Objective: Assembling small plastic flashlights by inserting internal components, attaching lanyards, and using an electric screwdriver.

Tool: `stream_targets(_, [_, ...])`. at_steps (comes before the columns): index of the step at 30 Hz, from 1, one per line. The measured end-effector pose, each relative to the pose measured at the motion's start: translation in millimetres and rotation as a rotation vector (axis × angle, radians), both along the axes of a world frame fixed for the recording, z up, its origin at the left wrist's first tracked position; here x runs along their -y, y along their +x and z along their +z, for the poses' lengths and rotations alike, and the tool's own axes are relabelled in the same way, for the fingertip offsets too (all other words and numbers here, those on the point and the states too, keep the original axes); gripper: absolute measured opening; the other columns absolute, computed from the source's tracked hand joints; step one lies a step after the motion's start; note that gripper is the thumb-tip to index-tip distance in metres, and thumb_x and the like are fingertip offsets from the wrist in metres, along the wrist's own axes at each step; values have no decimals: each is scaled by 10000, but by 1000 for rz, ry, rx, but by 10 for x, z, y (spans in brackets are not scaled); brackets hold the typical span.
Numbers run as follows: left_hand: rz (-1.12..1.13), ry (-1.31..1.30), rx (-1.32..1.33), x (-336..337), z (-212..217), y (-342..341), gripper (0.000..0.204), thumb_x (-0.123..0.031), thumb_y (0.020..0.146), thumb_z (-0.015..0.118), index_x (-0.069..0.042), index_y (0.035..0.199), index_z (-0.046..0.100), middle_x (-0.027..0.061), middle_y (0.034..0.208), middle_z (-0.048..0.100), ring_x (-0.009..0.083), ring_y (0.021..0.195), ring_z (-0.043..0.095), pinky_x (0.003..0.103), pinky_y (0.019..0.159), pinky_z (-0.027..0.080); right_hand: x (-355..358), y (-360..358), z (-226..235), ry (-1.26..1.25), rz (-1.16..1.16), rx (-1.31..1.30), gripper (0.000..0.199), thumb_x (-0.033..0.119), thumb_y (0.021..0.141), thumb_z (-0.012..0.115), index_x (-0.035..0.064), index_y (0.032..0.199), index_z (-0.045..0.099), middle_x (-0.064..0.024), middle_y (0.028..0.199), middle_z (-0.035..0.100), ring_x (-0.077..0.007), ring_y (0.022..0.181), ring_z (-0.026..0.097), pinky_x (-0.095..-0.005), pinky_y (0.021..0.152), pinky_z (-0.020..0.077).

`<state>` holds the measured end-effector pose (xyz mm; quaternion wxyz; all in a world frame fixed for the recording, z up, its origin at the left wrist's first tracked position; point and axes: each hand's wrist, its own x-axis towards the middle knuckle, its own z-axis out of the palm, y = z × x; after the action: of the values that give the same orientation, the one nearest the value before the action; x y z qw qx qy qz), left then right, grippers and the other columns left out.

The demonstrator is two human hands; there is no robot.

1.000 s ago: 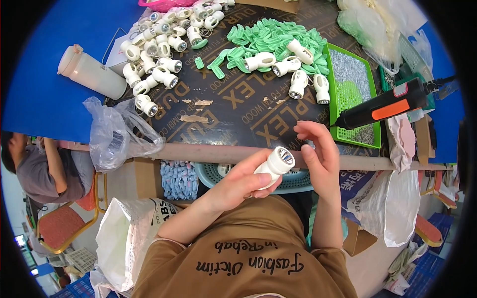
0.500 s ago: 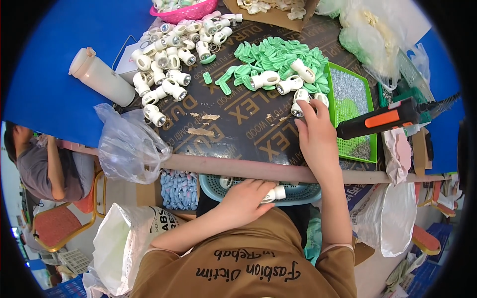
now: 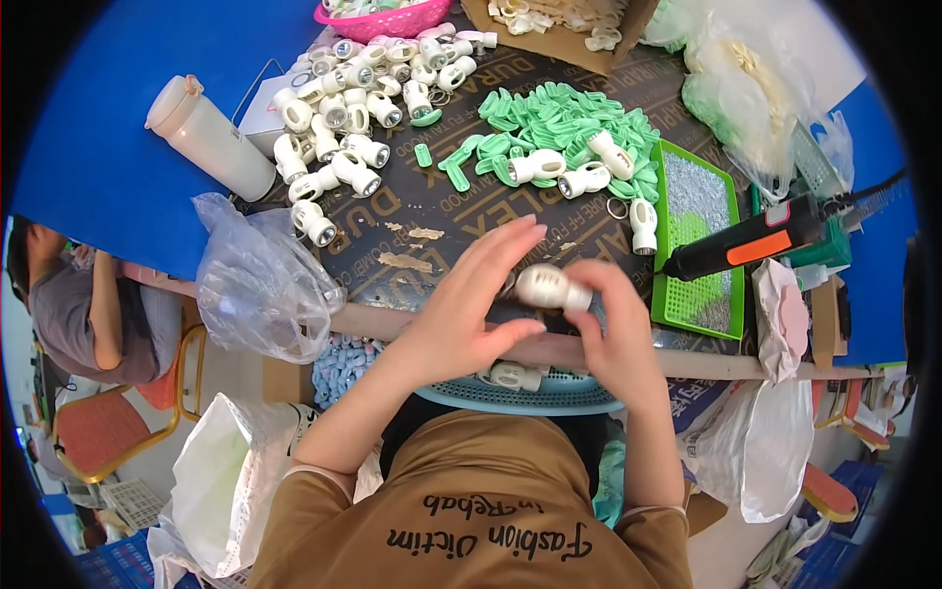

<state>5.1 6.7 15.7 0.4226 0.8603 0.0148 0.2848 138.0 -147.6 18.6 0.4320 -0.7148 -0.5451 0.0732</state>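
left hand [image 3: 461, 314]: fingers spread and nearly flat, palm cupped against the near side of the white plastic piece [image 3: 549, 287]; it steadies the piece more than it grips it.
right hand [image 3: 613, 329]: fingers curled over the far end of the same piece, pinching it from the right; both hands meet on it just above the table edge [image 3: 294, 314], where the work sits close to the body.
white plastic piece: small rounded cream-white body, held between the two hands; its open end is hidden by the fingers.
beyond the hands: a heap of green clips [image 3: 559, 123] with three more white pieces [image 3: 579, 169] lying on it, within easy reach straight ahead.
beyond and left of the left hand: a larger pile of white pieces [image 3: 343, 108], kept apart from the green heap, likely a separate batch.
right of the right hand: a green mesh tray [image 3: 687, 294], and a black and orange powered tool [image 3: 751, 240] lying across its far side, handle toward the person.
left of the left hand: a crumpled clear plastic bag [image 3: 260, 285] hanging over the table edge, and farther off a capped translucent bottle [image 3: 211, 137] lying tilted.
below the hands: a blue basket [image 3: 549, 398] on the lap, under the table edge, with at least one white piece in it, placed where a piece can drop.
far left: another person [image 3: 74, 299], seated, apart from this work.
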Motion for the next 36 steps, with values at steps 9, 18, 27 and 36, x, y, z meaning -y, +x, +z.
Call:
stream_targets(9, [-116, -373, -304, -19, -134, 6, 405, -109, 799, 689, -32, 1182, 582, 114, 978, 645, 187, 810, 623, 295, 705, 494, -41, 76, 61, -102, 198, -106, 364, -56, 698, 641, 26, 1040, 548, -136, 1014, 575, -324, 946, 562, -375, 829, 460])
stream_targets(18, [-127, -135, -320, 12, -124, 46, 356, -158, 782, 689, -79, 1115, 594, 117, 926, 612, 309, 817, 609, 383, 703, 490, -1471, 442, 20, -159, -24, 859, 166, 27, 748, 592, 52, 912, 587, -94, 799, 619, -268, 858, 576, -371, 783, 433])
stream_targets(27, [-114, -115, -288, 28, -155, 33, 345, -147, 766, 695, -62, 1086, 598, 118, 944, 612, 309, 834, 616, 378, 711, 498, -1436, 562, 22, 143, -27, 379, 224, 30, 749, 623, 53, 972, 637, -107, 869, 669, -287, 885, 602, -401, 785, 464])
stream_targets(36, [-12, 52, -76, 49, -282, 62, 371, -144, 707, 750, -79, 1054, 637, 73, 911, 626, 252, 776, 583, 337, 671, 477, 325, 105, -126, 212, -274, -394, 110, -78, 767, 640, -5, 831, 589, -75, 915, 625, -137, 866, 585, -242, 736, 461])
